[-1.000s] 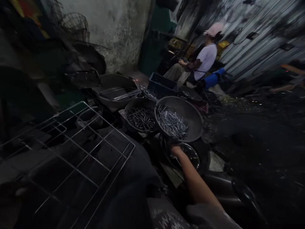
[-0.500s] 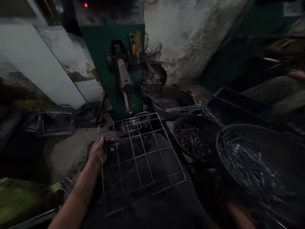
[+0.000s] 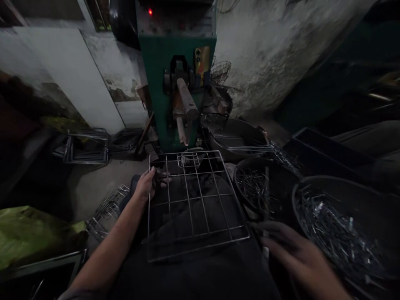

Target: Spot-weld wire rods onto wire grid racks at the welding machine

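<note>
My left hand (image 3: pixel 150 185) is closed on the left edge of a rectangular wire grid (image 3: pixel 192 200). The grid lies flat over my dark-clothed lap. Its far edge sits just below the electrode arm (image 3: pixel 186 104) of a green spot-welding machine (image 3: pixel 176 54). My right hand (image 3: pixel 290 252) hovers at the grid's near right corner, beside a bowl of short metal pins (image 3: pixel 337 233). It is dark and smeared, with fingers pointing left, and a thin upright rod shows by its fingertips. Whether it holds that rod I cannot make out.
A second bowl of pins (image 3: pixel 259 187) and a pan with long rods (image 3: pixel 237 137) stand right of the machine, with a dark crate (image 3: pixel 325 154) behind. Wire frames (image 3: pixel 84 146) are stacked at the left wall. More wire racks (image 3: pixel 106 208) lie by my left arm, near a green sheet (image 3: pixel 28 229).
My view swung left from the bowls and a seated person to the welding machine. My right hand left the bowls and came up beside the grid. The left hand still grips the grid.
</note>
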### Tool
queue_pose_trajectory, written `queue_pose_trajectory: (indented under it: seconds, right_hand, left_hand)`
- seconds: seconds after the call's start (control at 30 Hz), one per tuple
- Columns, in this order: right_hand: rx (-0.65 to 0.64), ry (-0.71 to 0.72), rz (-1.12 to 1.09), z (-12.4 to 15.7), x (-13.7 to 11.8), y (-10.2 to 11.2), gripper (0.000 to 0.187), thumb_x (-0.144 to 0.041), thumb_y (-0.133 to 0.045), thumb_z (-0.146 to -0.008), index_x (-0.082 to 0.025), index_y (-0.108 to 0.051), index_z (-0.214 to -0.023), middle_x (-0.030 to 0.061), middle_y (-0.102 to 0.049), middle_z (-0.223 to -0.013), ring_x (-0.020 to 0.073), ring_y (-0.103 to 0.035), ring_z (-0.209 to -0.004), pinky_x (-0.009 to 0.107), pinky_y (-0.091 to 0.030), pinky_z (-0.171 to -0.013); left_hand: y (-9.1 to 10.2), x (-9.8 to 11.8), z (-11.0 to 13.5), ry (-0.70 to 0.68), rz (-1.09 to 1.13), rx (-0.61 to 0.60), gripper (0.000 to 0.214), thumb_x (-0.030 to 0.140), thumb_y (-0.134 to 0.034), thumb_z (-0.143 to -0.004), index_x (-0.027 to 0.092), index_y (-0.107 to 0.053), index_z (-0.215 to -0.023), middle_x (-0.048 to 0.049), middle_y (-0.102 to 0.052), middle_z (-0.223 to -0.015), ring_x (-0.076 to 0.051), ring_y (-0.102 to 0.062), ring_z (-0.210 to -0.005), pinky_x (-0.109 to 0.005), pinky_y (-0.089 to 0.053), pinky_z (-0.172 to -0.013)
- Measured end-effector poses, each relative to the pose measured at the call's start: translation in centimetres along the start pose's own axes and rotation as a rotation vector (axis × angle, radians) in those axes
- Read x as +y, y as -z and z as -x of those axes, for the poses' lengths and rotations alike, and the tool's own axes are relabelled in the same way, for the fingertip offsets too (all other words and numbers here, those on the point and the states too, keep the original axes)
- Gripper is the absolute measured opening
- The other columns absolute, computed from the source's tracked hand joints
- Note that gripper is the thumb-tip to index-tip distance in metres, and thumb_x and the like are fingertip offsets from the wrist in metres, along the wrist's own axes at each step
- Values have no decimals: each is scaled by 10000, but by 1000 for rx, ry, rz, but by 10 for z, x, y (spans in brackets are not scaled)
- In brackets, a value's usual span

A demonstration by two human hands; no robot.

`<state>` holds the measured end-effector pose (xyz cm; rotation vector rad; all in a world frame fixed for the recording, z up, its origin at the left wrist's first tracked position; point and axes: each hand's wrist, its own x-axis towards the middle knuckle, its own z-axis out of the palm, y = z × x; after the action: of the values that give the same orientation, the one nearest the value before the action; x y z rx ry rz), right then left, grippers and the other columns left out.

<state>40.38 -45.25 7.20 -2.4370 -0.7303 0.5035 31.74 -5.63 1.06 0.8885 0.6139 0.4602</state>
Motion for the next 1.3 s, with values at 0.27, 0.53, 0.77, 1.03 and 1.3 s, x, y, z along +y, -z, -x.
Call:
queue_pose_trajectory:
  seconds: [0.27, 0.53, 0.77, 1.03, 1.3]
  right_hand:
    - [-485, 332, 207, -52, -81, -77, 922, -371, -767, -596, -139, -378, -1399, 169, -556, -1242, 309, -550, -1079, 419, -431, -948]
    - [-525, 437, 369, -52, -77, -83, 711, -297, -661, -681, -131, -431, -1333, 158, -422, -1398, 293, -538, -1060, 423, -429, -914]
    - [-533, 498, 471, -64, -77, -88, 848, -314, -694, -634, -102, -353, -1380, 193, -329, -1447, 298, -525, -1067, 411, -424, -907]
    - [-553, 578, 477, -57, -65, -94, 788, -250, -557, -657, -76, -333, -1392, 192, -320, -1450, 298, -484, -1101, 416, -385, -950]
    - [-494, 612, 414, -64, -62, -90, 753, -243, -560, -651, -93, -379, -1366, 181, -362, -1432, 297, -487, -1109, 421, -392, -939]
  left_hand:
    - [5, 0, 3, -35, 34, -29, 225, 333, -589, -822, 127, -501, -803, -104, -681, -699, -246, -686, -625, -222, -466, -405]
    - [7, 3, 4, -25, 20, -27, 233, 344, -590, -822, 133, -492, -805, -121, -686, -740, -254, -686, -629, -238, -479, -405]
    - [3, -1, 2, -7, 34, -42, 203, 317, -552, -849, 126, -488, -822, -122, -684, -739, -257, -688, -640, -237, -482, -415]
    - [7, -2, 0, -28, 11, -42, 203, 320, -536, -860, 124, -493, -826, -125, -690, -752, -251, -683, -607, -254, -491, -401]
    - [3, 5, -5, -77, 2, -51, 269, 370, -600, -816, 124, -492, -832, -127, -687, -754, -255, -682, -603, -225, -463, -378]
